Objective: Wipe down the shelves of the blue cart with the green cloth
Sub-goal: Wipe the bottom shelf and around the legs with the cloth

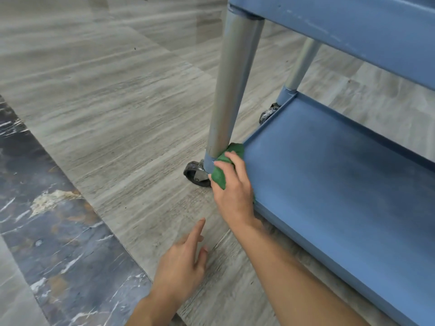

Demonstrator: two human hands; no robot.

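The fingers [224, 158] of the right hand [233, 191] are curled closed around the bunched green cloth [220, 177], pressing it against the near left corner of the blue cart's bottom shelf [329, 184], just where the grey leg [231, 90] meets its blue socket. The cloth wraps partly round the base of that leg and shows both above and below the fingers. The left hand [182, 264] holds nothing; its fingers are spread loosely open, the index pointing forward, low over the wood-look floor [106, 114] and well apart from the cart.

The cloth looks soft and light, and it crumples readily, so a wadded grip in the palm, as here, should suit it; it will probably mould into the corner and along the raised lip of the shelf. The cart stands on castors and may roll under a firm push.

Counted: one cloth, two shelves in view, the bottom one and the underside edge of the upper shelf [353, 27], two legs, the near one and a far leg [301, 64], and two castors, a near castor [196, 174] and a far castor [267, 114].
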